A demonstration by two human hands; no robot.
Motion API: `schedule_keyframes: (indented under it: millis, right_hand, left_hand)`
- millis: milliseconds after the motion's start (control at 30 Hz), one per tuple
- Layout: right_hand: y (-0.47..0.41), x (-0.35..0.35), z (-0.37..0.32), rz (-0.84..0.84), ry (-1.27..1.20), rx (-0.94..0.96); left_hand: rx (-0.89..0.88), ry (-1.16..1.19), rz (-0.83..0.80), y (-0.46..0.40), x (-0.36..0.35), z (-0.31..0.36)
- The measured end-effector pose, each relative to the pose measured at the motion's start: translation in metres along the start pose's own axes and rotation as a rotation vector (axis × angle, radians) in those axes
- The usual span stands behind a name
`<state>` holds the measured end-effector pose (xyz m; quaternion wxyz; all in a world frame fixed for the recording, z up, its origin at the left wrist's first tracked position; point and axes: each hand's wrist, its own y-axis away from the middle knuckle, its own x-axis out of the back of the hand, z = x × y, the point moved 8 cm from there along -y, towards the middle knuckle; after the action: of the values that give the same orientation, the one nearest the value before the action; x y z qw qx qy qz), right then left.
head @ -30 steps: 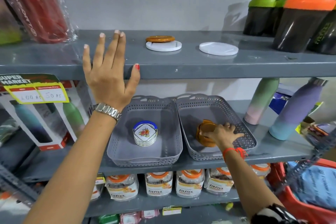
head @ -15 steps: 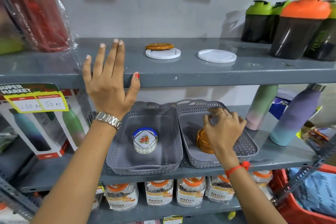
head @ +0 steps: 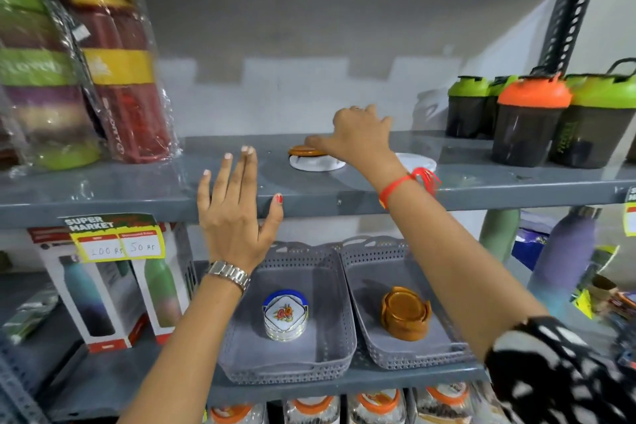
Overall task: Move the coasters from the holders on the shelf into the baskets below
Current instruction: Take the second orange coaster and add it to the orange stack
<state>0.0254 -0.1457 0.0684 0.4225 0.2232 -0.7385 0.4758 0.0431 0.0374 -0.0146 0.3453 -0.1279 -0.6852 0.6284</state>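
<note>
An orange coaster (head: pixel 303 150) lies on a white round holder (head: pixel 315 162) on the upper grey shelf (head: pixel 137 194). My right hand (head: pixel 358 138) reaches over it, thumb touching the coaster's edge, fingers spread above. A second white holder (head: pixel 418 161) shows partly behind my right wrist. My left hand (head: pixel 235 213) rests flat and open against the shelf's front edge. Below, the left grey basket (head: pixel 241 361) holds a stack of white floral coasters (head: pixel 285 315). The right grey basket (head: pixel 395 351) holds a stack of orange coasters (head: pixel 405 313).
Shaker bottles with green and orange lids (head: pixel 531 119) stand at the upper shelf's right. Wrapped rolls (head: pixel 86 76) fill its left. Boxed bottles (head: pixel 103 299) and pastel bottles (head: pixel 564 251) flank the baskets. Jars (head: pixel 375 404) line the shelf beneath.
My right hand left the right basket, leaving the orange stack there, and rose to the orange coaster on the upper shelf. The view tilted upward. My left hand stayed on the shelf edge.
</note>
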Motion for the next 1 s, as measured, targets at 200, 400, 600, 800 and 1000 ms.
schedule_keyframes:
  millis: [200,400,600,800,1000]
  right_hand:
    - [-0.033,-0.033,-0.007,-0.256,0.128,-0.021]
    - [-0.036,-0.055,0.007,-0.352,0.134,-0.100]
    - [-0.042,-0.055,0.007,-0.289,0.112,-0.090]
    - [-0.029,-0.003,-0.011,0.176,0.185,0.090]
    - [0.028,0.046,0.003,0.586,-0.027,0.089]
  left_hand:
    - [-0.002,0.003,-0.051,0.000,0.000,0.000]
    - [0.002,-0.007,-0.076,-0.002,-0.001,-0.001]
    - [0.006,-0.001,-0.073,-0.002,-0.001,0.000]
    - [0.011,0.002,-0.092,-0.003,-0.002,0.000]
    - [0.019,0.008,-0.109,-0.004,-0.002,0.000]
